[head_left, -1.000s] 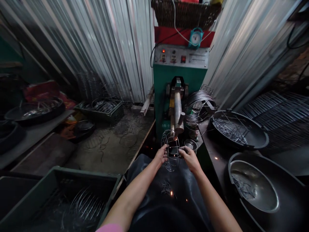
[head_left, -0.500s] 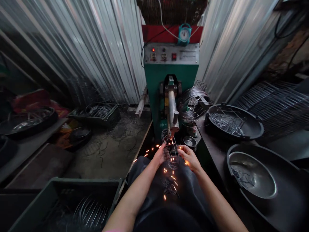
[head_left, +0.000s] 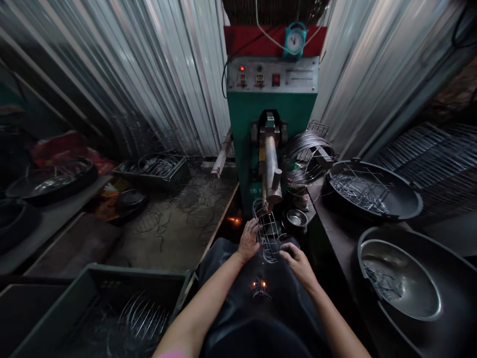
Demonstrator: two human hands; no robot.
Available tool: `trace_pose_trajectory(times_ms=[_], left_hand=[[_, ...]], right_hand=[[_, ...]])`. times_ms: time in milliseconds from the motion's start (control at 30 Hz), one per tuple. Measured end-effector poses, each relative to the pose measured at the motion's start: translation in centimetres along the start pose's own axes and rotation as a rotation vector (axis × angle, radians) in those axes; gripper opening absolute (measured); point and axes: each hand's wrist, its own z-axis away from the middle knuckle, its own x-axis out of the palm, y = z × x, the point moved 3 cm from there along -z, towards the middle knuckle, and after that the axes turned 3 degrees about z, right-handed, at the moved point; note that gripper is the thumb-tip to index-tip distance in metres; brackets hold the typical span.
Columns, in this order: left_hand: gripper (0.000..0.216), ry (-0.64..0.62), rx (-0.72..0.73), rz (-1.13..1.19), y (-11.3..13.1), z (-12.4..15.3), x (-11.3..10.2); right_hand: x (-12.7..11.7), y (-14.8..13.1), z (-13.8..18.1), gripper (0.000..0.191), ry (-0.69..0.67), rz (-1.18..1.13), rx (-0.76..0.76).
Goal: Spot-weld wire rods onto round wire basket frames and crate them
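Both arms reach forward over the apron (head_left: 257, 325). The left hand (head_left: 249, 241) grips the cage (head_left: 271, 233) with fingers together, at its left side, below the machine (head_left: 242, 124); the right hand (head_left: 297, 258) curls near its right edge, thumb by forefinger, whether pinching wire I cannot tell.

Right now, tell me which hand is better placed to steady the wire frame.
Left, most likely: the left hand is at the wire frame, fingers along its left side. The right hand is by the lower right edge; its contact is unclear.
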Motion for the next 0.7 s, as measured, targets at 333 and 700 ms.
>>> trace_pose_trajectory(times_ms=[333, 700], left_hand=[[0.038, 0.009, 0.347, -0.237, 0.0, 0.3, -1.0], [0.049, 0.042, 0.255, -0.153, 1.1, -0.4, -1.2]], right_hand=[[0.6, -1.3, 0.7, 0.021, 0.028, 0.043, -0.065], [0.6, -4.1, -2.7, 0.021, 0.064, 0.078, -0.112]])
